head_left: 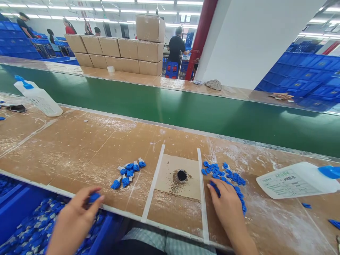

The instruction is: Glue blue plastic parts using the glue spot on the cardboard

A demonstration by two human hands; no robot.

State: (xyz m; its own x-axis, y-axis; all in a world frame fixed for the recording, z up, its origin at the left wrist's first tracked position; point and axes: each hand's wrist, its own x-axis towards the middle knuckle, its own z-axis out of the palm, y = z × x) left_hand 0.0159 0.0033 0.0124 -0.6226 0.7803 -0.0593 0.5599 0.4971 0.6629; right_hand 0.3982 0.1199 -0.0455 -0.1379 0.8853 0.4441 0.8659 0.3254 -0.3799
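Over the front edge of the table, above a blue bin (pixel 26 226) of blue and white parts, my left hand (pixel 79 209) holds a blue part (pixel 94 197) between thumb and fingers. My right hand (pixel 225 202) reaches down at the right, its fingertips closed on a small blue piece (pixel 215 187) beside a pile of blue pieces (pixel 235 178). Several blue parts with whitish tabs (pixel 129 173) lie left of centre. Between two white tape strips, a small round pot (pixel 182 175) with dark contents stands on a stained cardboard sheet (pixel 170 163).
A white bottle with a blue cap (pixel 289 180) lies at the right; another bottle (pixel 42 101) is at the far left. A green conveyor belt (pixel 148 101) runs behind the table. Beyond it are stacked cartons (pixel 127 49), a pillar and people.
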